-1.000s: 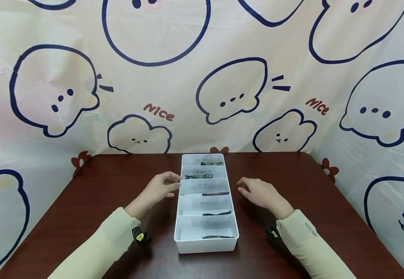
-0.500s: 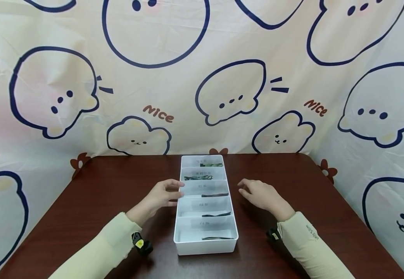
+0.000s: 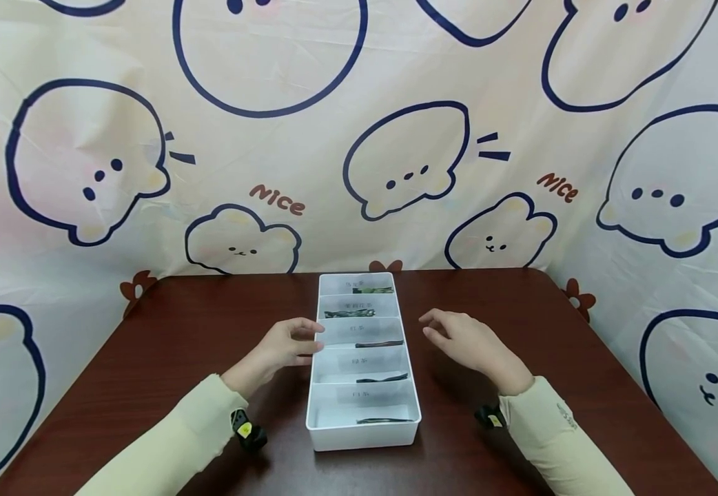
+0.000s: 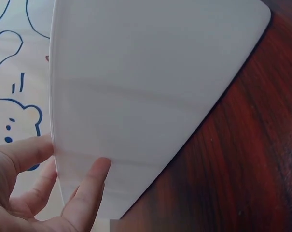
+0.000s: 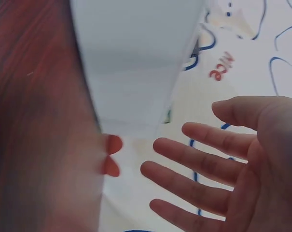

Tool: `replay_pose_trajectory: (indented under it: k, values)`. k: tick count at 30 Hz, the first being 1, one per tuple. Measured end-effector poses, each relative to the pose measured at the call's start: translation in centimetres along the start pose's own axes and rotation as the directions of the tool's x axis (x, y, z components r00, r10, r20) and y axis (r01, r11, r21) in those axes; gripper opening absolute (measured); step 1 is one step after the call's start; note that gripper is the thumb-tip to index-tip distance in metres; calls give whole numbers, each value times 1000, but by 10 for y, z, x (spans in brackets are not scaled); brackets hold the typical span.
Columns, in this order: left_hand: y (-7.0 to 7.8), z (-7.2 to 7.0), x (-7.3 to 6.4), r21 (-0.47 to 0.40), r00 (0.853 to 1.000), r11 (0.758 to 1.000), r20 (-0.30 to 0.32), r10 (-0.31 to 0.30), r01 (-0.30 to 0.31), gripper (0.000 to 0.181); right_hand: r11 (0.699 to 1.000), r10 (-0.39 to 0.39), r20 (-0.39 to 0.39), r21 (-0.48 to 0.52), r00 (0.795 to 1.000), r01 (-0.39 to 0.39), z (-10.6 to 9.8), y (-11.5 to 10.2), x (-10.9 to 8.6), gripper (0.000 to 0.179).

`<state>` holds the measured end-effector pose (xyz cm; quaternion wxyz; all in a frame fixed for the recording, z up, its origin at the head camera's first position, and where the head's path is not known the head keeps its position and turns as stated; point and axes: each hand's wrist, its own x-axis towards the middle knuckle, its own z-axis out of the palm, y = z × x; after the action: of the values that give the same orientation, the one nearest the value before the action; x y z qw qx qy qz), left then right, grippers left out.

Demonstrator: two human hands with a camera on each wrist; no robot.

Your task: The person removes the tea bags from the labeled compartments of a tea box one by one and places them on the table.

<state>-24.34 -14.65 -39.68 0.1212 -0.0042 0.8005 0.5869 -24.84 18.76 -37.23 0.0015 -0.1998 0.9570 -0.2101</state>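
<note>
A long white divided box [image 3: 364,437] stands lengthwise on the table, its compartments bearing printed labels. My left hand [image 3: 277,350] is at its left side, and its fingertips touch the rim and outer wall; the left wrist view shows one digit [image 4: 90,191] lying against the wall. My right hand [image 3: 467,344] hovers right of the box, apart from it; in the right wrist view its fingers [image 5: 199,159] are spread and hold nothing. Slim packets lie inside: green [image 3: 373,291], patterned dark green [image 3: 349,313], dark reddish [image 3: 379,344], and dark ones [image 3: 382,378] nearer me.
A dark reddish-brown wooden table [image 3: 198,331] carries the box. Behind it and along both sides hangs a pale curtain [image 3: 322,158] printed with blue cartoon outlines. Black devices [image 3: 249,430] are strapped at both wrists.
My left hand has moved right and slightly toward me, until its fingertips reached the box's left side. My right hand has risen a little. The box and packets look unchanged.
</note>
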Motion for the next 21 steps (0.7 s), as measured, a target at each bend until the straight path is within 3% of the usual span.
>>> replay_pose_trajectory:
  k: [4,8,10,15,19,21]
  values:
    - [0,-1,0,4,1000,1000,3,-5,5,34,994,-30,-22,101,999,32,-11,-9,-7,26]
    - [2,-1,0,7,1000,1000,7,-9,9,34,962,-89,-42,256,995,97,-19,-18,-14,23]
    - [3,-2,-1,6,1000,1000,6,-12,12,34,929,-121,-41,346,992,128,-22,-24,-19,22]
    - [3,-2,0,7,1000,1000,5,-14,14,35,814,-204,-9,553,979,175,-20,-37,-33,24]
    - [2,-2,0,8,1000,1000,8,-14,13,35,729,-269,8,656,963,198,-12,-45,-44,23]
    - [3,-2,0,9,1000,1000,10,-14,14,35,700,-297,17,684,955,205,-6,-47,-48,22]
